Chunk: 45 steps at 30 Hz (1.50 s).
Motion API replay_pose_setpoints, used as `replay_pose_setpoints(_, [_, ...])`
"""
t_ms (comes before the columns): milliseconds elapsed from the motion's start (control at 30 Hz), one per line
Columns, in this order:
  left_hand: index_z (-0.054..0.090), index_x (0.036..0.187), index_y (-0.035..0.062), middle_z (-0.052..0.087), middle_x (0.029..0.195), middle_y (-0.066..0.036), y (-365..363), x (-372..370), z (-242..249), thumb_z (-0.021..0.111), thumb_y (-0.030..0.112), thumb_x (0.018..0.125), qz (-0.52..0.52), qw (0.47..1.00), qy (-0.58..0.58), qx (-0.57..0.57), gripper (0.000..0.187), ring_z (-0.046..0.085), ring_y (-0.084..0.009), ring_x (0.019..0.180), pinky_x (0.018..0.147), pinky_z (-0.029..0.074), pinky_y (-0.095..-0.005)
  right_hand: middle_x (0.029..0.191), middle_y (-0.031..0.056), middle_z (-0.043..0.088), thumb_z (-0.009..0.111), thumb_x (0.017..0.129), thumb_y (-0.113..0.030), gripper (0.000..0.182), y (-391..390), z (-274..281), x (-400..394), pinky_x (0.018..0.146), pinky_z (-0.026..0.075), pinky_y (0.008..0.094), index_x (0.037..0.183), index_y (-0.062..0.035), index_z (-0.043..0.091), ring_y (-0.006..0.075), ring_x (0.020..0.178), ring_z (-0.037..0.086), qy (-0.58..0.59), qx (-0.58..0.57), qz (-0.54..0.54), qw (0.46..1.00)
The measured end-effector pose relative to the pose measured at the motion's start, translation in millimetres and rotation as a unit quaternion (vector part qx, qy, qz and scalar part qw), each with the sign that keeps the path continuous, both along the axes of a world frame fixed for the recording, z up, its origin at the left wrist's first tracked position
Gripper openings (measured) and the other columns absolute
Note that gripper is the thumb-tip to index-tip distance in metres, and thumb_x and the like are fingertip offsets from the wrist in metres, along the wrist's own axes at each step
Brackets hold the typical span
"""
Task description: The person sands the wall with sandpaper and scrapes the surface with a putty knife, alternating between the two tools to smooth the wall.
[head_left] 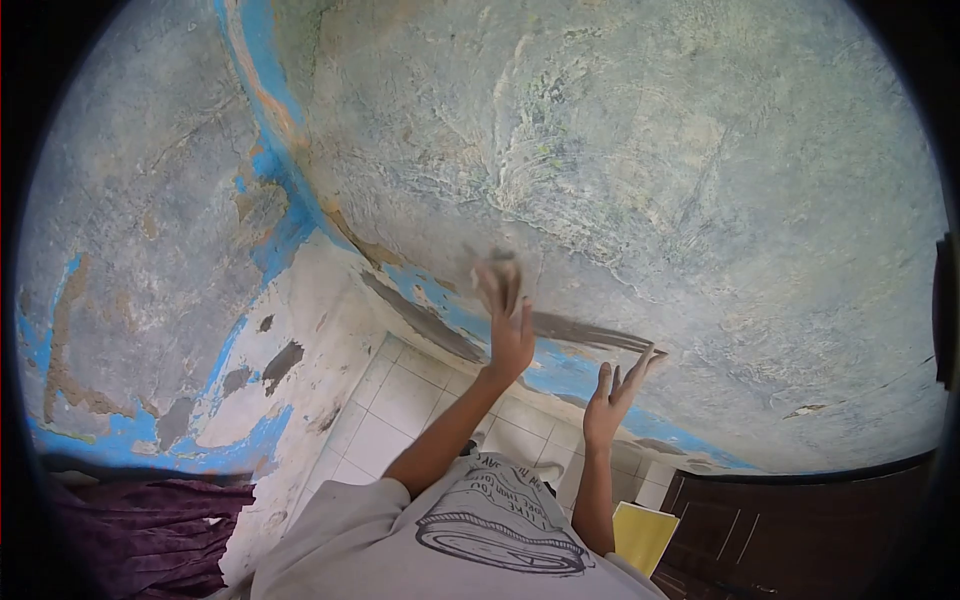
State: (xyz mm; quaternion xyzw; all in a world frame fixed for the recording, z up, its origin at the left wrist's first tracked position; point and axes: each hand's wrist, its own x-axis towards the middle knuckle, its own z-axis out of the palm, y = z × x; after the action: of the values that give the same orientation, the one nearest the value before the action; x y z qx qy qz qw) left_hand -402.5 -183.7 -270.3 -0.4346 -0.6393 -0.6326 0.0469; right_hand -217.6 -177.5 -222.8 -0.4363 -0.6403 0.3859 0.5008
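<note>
My left hand (508,325) is raised against the wall, its fingertips smeared by motion. Its fingers look closed around a small greyish-brown thing, too blurred to name. Lower and to the right, my right hand (618,398) reaches up with fingers stretched and apart, holding nothing visible. Its fingertips lie at the end of a dark bare strip (590,332) on the wall, and seem to touch it. The wall (640,180) is rough, grey-green and patchy, with flaking blue paint (560,370) along its lower part.
At left, another wall (130,220) meets this one in a blue-streaked corner. Below it hangs a purple cloth (150,530). White tiles (385,415) show behind my arms. A yellow panel (643,538) and dark brown woodwork (750,525) stand at lower right.
</note>
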Motion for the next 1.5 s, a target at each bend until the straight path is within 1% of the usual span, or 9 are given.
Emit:
replay_pose_setpoints(100, [0.02,0.161,-0.0072,0.014,0.169,-0.029,-0.8,-2.6,8.7,0.032,0.032,0.114,0.036,0.996,-0.067,0.039,0.062,0.007,-0.0424,0.159,0.127,0.012,-0.0487,0.173,0.0171,-0.013,0.055,0.103,-0.005,0.081,0.8,0.2,8.0,0.123,0.025,0.0582,0.168,-0.0149,0.007,0.038,0.16,-0.002,-0.009,-0.006,0.014,1.0])
replay_pose_setpoints(233, [0.021,0.159,-0.0109,0.016,0.169,-0.03,9.0,-44.9,99.2,0.031,0.031,0.115,0.038,0.987,-0.038,0.152,0.062,0.013,-0.041,0.158,0.128,0.014,-0.0451,0.173,0.0164,-0.013,0.055,0.104,-0.006,0.081,1.2,-4.2,14.4,0.124,0.025,0.0581,0.168,-0.015,0.007,0.0378,0.16,-0.001,-0.013,-0.006,0.03,0.999])
replay_pose_setpoints(533, [0.022,0.16,-0.0104,0.015,0.169,-0.031,24.6,-16.4,63.9,0.035,0.021,0.113,0.021,0.995,-0.009,0.096,0.058,0.008,-0.0448,0.158,0.127,0.011,-0.0505,0.174,0.013,-0.014,0.056,0.105,-0.012,0.078,-1.4,-2.0,4.9,0.124,0.027,0.0563,0.168,-0.0182,0.009,0.0366,0.16,0.001,-0.02,0.002,0.018,1.0])
replay_pose_setpoints(633, [0.022,0.16,-0.0105,0.014,0.169,-0.031,25.8,-28.1,78.3,0.035,0.022,0.113,-0.014,0.989,-0.048,0.14,0.058,0.007,-0.0453,0.158,0.127,0.012,-0.0517,0.174,0.0124,-0.014,0.054,0.106,-0.012,0.077,-0.6,-0.7,8.8,0.124,0.027,0.0565,0.168,-0.0184,0.009,0.0376,0.16,0.003,-0.022,-0.001,0.023,0.999])
replay_pose_setpoints(833, [0.023,0.158,-0.0132,0.012,0.168,-0.034,32.0,-60.4,158.5,0.035,0.027,0.114,-0.003,0.985,0.098,0.144,0.061,0.009,-0.0453,0.158,0.127,0.013,-0.0501,0.174,0.0129,-0.007,0.054,0.105,-0.009,0.079,0.5,-12.7,10.8,0.123,0.029,0.0561,0.168,-0.0161,0.006,0.0368,0.159,0.007,0.002,-0.001,0.021,1.0])
replay_pose_setpoints(1067, [0.013,0.162,-0.009,0.005,0.17,-0.031,55.2,6.8,77.3,0.038,0.025,0.112,0.006,0.993,0.069,0.097,0.065,-0.001,-0.0508,0.157,0.125,0.007,-0.0605,0.174,0.0153,-0.001,0.053,0.104,-0.004,0.085,3.6,-10.0,28.5,0.123,0.03,0.0553,0.167,-0.0142,-0.001,0.0363,0.16,0.009,-0.023,0.013,0.048,0.998])
replay_pose_setpoints(1233, [0.015,0.163,-0.0058,0.006,0.17,-0.029,51.3,-2.4,181.6,0.036,0.026,0.113,-0.04,0.98,0.138,0.137,0.063,-0.002,-0.0512,0.156,0.125,0.005,-0.0614,0.174,0.0151,0.0,0.053,0.103,-0.002,0.085,4.1,-13.6,42.3,0.122,0.031,0.055,0.168,-0.0146,-0.002,0.0359,0.16,0.009,0.007,-0.011,0.079,0.997])
replay_pose_setpoints(1333, [0.015,0.163,-0.0053,0.007,0.17,-0.03,52.6,4.7,193.9,0.036,0.026,0.112,-0.054,0.98,0.154,0.115,0.063,-0.002,-0.0516,0.156,0.125,0.004,-0.062,0.175,0.0143,0.0,0.052,0.103,-0.001,0.085,0.0,-16.8,49.0,0.121,0.032,0.0551,0.168,-0.015,-0.002,0.0364,0.159,0.012,0.037,-0.016,0.069,0.997])
replay_pose_setpoints(1500, [0.012,0.164,-0.0037,-0.006,0.169,-0.033,59.8,69.7,44.7,0.038,0.034,0.112,-0.029,0.994,0.102,0.007,0.069,-0.007,-0.0525,0.156,0.123,0.004,-0.0641,0.175,0.0133,-0.007,0.051,0.103,-0.001,0.085,4.4,-4.7,70.6,0.12,0.034,0.0561,0.168,-0.0156,-0.002,0.0389,0.159,0.014,0.068,0.034,0.006,0.997])
